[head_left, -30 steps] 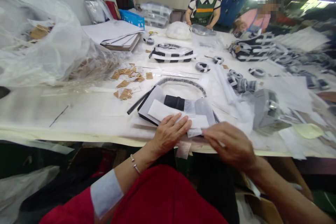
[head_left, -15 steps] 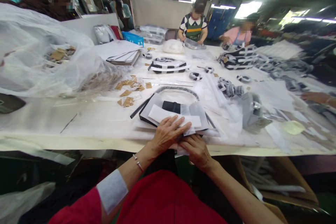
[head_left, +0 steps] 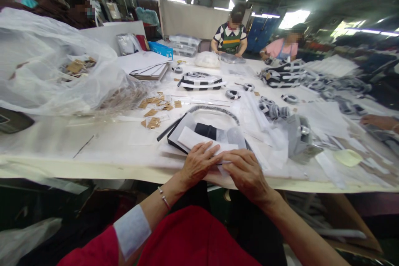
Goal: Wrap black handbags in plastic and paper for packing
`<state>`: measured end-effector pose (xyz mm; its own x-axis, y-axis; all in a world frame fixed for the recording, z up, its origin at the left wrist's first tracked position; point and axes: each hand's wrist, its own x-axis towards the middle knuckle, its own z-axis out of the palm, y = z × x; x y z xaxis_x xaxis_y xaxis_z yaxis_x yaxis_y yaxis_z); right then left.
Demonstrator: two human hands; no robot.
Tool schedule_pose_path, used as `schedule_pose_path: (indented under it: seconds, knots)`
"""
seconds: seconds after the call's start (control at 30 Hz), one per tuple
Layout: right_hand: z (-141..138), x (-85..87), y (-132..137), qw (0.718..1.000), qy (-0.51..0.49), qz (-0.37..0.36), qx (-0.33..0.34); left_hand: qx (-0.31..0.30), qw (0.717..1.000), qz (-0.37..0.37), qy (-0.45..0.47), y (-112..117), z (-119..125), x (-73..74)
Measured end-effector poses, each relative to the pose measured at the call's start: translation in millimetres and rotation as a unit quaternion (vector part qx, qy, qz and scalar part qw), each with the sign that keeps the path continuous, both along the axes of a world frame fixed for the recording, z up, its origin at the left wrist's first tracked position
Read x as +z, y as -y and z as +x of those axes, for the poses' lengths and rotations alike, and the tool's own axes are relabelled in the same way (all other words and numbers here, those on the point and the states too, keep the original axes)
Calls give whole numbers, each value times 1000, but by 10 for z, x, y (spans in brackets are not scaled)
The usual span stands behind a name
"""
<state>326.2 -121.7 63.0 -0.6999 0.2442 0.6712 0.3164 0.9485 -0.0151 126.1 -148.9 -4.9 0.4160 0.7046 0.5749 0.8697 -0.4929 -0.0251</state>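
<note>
My left hand (head_left: pixel 198 164) and my right hand (head_left: pixel 246 172) press side by side on a white paper sheet (head_left: pixel 199 141), near the table's front edge. The sheet lies over a black flat box or folder (head_left: pixel 175 143), whose shape is partly hidden. Just beyond the sheet lie a black wrapped piece (head_left: pixel 205 131) and a clear plastic sleeve (head_left: pixel 236 137). A curved grey strap (head_left: pixel 215 111) arcs behind them, and a black rod (head_left: pixel 170 129) sticks out to the left. My left wrist wears a thin bracelet.
Kraft paper tags (head_left: pixel 152 112) lie scattered left of centre, beside a large clear plastic bag (head_left: pixel 52 75). Black-and-white strap stacks (head_left: pixel 282 74) and rolled straps (head_left: pixel 272 111) fill the far right. Two co-workers stand across the table; another person's hand (head_left: pixel 378 122) enters at right.
My right hand has moved left over the past second and now lies against my left hand on the paper. The view has also tilted upward a little.
</note>
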Motion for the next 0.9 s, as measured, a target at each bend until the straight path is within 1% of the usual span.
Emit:
schedule_pose_path:
  seconds: [0.13, 0.2, 0.27, 0.33, 0.47, 0.6, 0.67, 0.77, 0.9]
  knots:
    - [-55, -10, -40, 1000, -5, -21, 0, -7, 1000, -6, 7, -9, -1, -21]
    - [-51, -53, -40, 999, 4, -31, -19, -10, 999, -13, 36, -19, 4, -34]
    - [-35, -105, -24, 998, 10, -38, -40, -1, 997, -19, 80, -33, 15, -42]
    - [-17, -159, 6, 998, 0, -53, -47, 6, 994, -29, 106, -45, 28, -35]
    - [4, -243, 70, 994, -43, -95, -28, -8, 996, -48, 75, -49, 34, 39]
    - [9, -240, 74, 991, -60, -119, -21, -9, 998, -46, 29, -26, 19, 101]
    - [4, -211, 62, 992, -49, -117, -27, -6, 999, -40, 34, -15, 19, 93]
    - [-13, -184, 60, 993, -34, -99, -45, -1, 997, -32, 72, -8, 37, 45]
    - [-42, -200, 93, 994, -38, -81, -66, 4, 994, -34, 107, -11, 58, 12]
